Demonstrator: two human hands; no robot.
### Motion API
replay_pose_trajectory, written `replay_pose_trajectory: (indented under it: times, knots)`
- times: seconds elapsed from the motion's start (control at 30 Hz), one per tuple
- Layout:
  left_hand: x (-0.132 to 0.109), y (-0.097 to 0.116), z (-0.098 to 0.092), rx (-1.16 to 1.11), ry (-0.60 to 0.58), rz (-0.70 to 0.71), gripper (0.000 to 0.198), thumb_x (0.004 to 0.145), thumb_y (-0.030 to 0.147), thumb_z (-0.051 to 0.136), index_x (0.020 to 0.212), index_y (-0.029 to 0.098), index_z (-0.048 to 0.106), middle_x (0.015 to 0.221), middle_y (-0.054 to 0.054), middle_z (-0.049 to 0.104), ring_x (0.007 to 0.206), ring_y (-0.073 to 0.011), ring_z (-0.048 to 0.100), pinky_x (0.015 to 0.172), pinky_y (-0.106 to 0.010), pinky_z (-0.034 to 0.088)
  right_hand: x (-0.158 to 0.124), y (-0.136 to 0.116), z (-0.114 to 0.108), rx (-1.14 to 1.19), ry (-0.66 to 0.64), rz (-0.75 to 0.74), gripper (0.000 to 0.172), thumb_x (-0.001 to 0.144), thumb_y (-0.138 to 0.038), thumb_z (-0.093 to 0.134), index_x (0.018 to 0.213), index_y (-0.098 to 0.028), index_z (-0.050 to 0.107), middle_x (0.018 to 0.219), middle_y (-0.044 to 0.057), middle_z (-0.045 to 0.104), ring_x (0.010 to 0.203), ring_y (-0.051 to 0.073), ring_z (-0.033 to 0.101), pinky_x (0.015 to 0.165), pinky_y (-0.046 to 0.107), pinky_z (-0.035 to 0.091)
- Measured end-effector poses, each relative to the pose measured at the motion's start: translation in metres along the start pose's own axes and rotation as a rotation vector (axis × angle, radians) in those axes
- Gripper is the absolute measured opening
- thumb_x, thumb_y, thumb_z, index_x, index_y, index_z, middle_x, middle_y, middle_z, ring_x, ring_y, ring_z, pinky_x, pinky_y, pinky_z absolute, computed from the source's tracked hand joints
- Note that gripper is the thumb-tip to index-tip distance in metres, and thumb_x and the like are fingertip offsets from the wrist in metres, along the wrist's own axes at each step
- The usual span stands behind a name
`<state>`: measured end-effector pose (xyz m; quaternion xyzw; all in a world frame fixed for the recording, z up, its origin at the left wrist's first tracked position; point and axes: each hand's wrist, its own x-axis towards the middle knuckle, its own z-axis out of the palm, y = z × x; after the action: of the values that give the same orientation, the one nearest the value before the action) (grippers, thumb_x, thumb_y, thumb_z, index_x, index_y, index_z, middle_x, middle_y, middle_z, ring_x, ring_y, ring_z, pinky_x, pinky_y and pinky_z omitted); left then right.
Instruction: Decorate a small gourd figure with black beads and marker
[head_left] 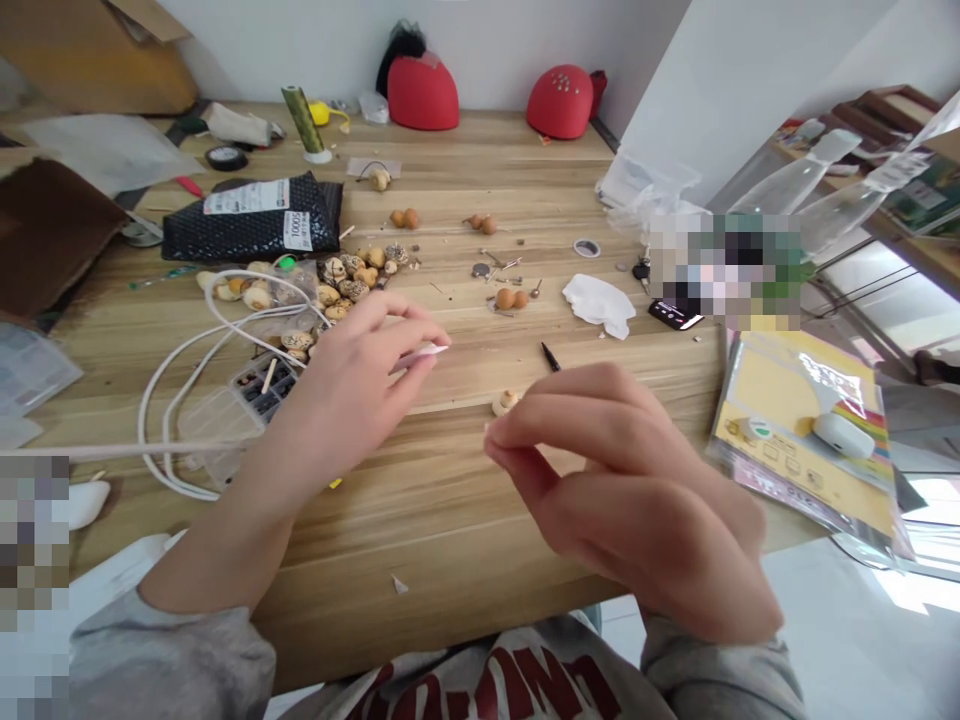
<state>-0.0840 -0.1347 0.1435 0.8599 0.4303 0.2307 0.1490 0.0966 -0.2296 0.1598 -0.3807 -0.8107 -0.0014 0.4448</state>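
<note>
My left hand [352, 385] hovers over the wooden table [450, 500] with its fingers pinched on a small white strip [426, 353]. My right hand [622, 480] is in front of me with thumb and fingers pressed together; what they hold is too small to make out. A small pale gourd [505, 402] lies on the table between the hands. A dark pointed tool [550, 357] lies just beyond it. A pile of small patterned gourds [341, 285] sits behind my left hand.
A white cable [187, 370] loops over a clear compartment box [255, 390] at left. A black bubble mailer [251, 220], crumpled tissue [600, 303], two red helmets [424, 95], and a yellow packaged item [806, 420] at the right edge surround the work area.
</note>
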Motion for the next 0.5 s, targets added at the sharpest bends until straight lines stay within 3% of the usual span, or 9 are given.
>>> replay_pose_trajectory:
  times: [0.07, 0.2, 0.37, 0.5]
  knots:
    - [0.005, -0.007, 0.002, 0.114, -0.125, -0.021, 0.032, 0.089, 0.024, 0.037, 0.103, 0.019, 0.065, 0.109, -0.006, 0.063, 0.097, -0.0194, 0.058, 0.090, -0.032, 0.043, 0.004, 0.008, 0.004, -0.016, 0.012, -0.005, 0.030, 0.083, -0.003, 0.053, 0.059, -0.019, 0.042, 0.087, -0.001, 0.065, 0.077, 0.010, 0.060, 0.063, 0.026, 0.055]
    - [0.013, -0.016, 0.006, 0.198, -0.304, -0.158, 0.031, 0.087, 0.027, 0.039, 0.097, 0.021, 0.068, 0.087, -0.004, 0.070, 0.085, -0.0221, 0.063, 0.082, -0.031, 0.044, 0.005, 0.016, 0.011, 0.039, 0.026, -0.069, 0.024, 0.081, -0.005, 0.056, 0.068, -0.021, 0.045, 0.084, 0.000, 0.065, 0.074, 0.011, 0.060, 0.064, 0.028, 0.055]
    - [0.014, -0.022, 0.011, 0.222, -0.276, -0.196, 0.031, 0.082, 0.024, 0.044, 0.109, 0.024, 0.059, 0.085, -0.004, 0.071, 0.082, -0.0239, 0.064, 0.074, -0.032, 0.045, 0.004, 0.017, 0.014, -0.004, 0.071, -0.124, 0.025, 0.081, -0.005, 0.056, 0.067, -0.022, 0.043, 0.082, 0.001, 0.064, 0.071, 0.012, 0.060, 0.060, 0.028, 0.053]
    - [0.012, -0.023, 0.013, 0.159, -0.228, -0.220, 0.051, 0.081, 0.024, 0.047, 0.131, 0.028, 0.038, 0.081, -0.001, 0.070, 0.082, -0.0229, 0.065, 0.076, -0.031, 0.046, 0.002, 0.016, 0.015, -0.022, 0.094, -0.137, 0.025, 0.082, -0.007, 0.055, 0.066, -0.022, 0.043, 0.083, 0.000, 0.064, 0.073, 0.012, 0.060, 0.059, 0.027, 0.053]
